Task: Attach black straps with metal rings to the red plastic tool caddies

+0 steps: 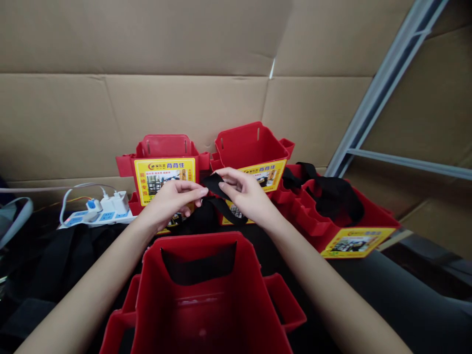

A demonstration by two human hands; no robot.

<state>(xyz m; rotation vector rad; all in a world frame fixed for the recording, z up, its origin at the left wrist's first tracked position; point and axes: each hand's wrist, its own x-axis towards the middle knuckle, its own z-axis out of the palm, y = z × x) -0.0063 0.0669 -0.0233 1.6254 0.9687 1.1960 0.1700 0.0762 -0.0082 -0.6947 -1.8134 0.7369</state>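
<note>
A red plastic bin stands right in front of me, with a black strap stretched across the inside of its far wall. Above and behind it both hands work a second black strap. My left hand pinches the strap's end with thumb and fingers. My right hand grips the same strap from the right, fingers curled over it. The strap loops down below my right hand toward the bin.
Two more red bins with yellow labels stand against a cardboard wall. A third lies tipped at right with black straps in it. A white power strip with plugs sits left. A grey metal frame rises at right.
</note>
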